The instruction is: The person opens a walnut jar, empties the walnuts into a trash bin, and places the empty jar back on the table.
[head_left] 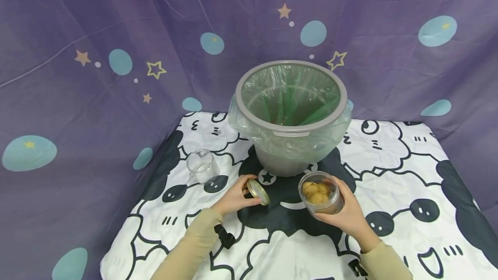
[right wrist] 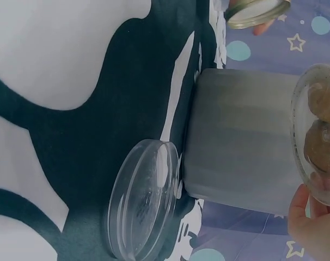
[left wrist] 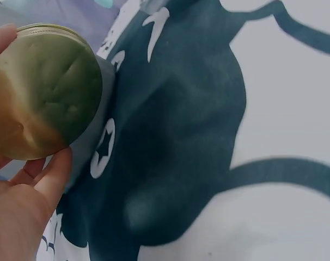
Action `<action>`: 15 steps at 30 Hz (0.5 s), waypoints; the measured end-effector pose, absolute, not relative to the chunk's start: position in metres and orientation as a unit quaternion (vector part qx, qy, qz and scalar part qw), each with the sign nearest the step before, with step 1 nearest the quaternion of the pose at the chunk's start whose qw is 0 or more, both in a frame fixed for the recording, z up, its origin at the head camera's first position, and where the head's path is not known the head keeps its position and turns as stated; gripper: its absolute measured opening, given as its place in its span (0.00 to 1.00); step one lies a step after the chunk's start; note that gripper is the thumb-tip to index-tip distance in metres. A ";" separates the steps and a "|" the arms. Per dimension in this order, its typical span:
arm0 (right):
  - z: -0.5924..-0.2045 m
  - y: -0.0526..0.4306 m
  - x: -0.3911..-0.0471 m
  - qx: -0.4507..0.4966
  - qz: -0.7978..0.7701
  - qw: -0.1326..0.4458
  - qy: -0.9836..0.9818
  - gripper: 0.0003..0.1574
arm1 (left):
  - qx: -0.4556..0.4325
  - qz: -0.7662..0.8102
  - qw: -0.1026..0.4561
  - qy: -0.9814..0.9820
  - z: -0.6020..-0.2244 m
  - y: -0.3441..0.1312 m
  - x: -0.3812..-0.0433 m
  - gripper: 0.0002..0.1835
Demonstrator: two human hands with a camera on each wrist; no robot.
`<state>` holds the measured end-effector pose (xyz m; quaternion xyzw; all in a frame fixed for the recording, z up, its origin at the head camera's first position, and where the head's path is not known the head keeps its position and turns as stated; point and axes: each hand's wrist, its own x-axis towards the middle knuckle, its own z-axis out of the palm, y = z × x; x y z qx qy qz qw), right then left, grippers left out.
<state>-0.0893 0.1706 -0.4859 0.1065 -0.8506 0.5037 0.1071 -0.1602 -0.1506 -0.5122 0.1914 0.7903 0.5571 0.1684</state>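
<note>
My left hand (head_left: 234,198) pinches a gold metal lid (head_left: 258,192) by its edge, tilted on its side above the dark part of the cloth. Its dented gold face (left wrist: 50,92) fills the left of the left wrist view. With my right hand (head_left: 347,211) I grip a clear jar (head_left: 302,187), its mouth tipped toward the head camera. Inside sit several round golden-brown pieces (head_left: 318,198) that look like walnuts. Below the jar, the right wrist view shows a shallow clear round dish or lid (right wrist: 140,204) close to the cloth.
A grey bin (head_left: 282,165) lined with a green translucent bag (head_left: 289,107) stands just beyond my hands. To the left is an uncovered clear jar (head_left: 202,165). A black-and-white cartoon cloth (head_left: 218,137) covers the table, with a purple patterned curtain (head_left: 249,7) behind it.
</note>
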 end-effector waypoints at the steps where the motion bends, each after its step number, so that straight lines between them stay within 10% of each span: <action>1: -0.486 0.171 -0.089 0.103 0.504 0.106 -0.851 0.60 | 0.189 0.547 0.165 0.798 -0.513 -0.151 -0.161 0.39; 15: -0.481 0.173 -0.088 0.098 0.509 0.127 -0.846 0.62 | 0.213 0.399 0.124 0.883 -0.522 -0.161 -0.167 0.41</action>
